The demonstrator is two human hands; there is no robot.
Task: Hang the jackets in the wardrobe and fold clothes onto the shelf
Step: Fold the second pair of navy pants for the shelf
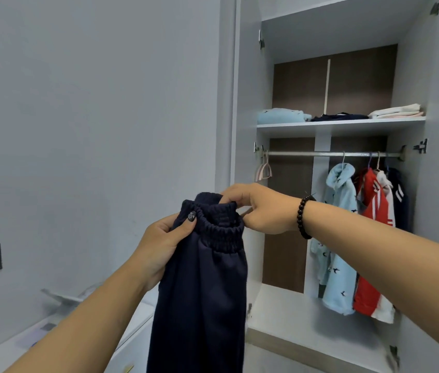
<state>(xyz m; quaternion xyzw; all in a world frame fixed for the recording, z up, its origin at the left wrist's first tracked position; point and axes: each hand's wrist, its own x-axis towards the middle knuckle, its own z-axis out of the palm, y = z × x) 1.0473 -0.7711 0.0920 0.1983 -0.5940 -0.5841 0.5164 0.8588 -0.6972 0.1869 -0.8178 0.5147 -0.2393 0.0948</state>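
i'm holding up the navy trousers [202, 278] by the elastic waistband, right in the middle of my view, legs hanging straight down toward six o'clock. my left hand [164, 243] grips the waistband's near left edge, thumb pressed on the front of the gathers, fingers curled behind the cloth. my right hand [258, 208] pinches the far rim of the waistband from above, fingers curled over it, a dark bead bracelet [303, 219] on that wrist.

the open wardrobe [412, 238] fills the view from one to four o'clock. on its shelf [339, 125], at about one o'clock, three folded piles: a light blue one [280, 115] at the left, a flat dark one [339, 117] in the middle, a white and pink one [396, 111] at the right. under the shelf runs the rail [320, 154], with an empty pink hanger [264, 170] at its left end. at three o'clock hang a pale blue bird-print jacket [339, 238], a red and white jacket [371, 265], and a dark one [401, 200] behind them, bunched together at the rail's right end.
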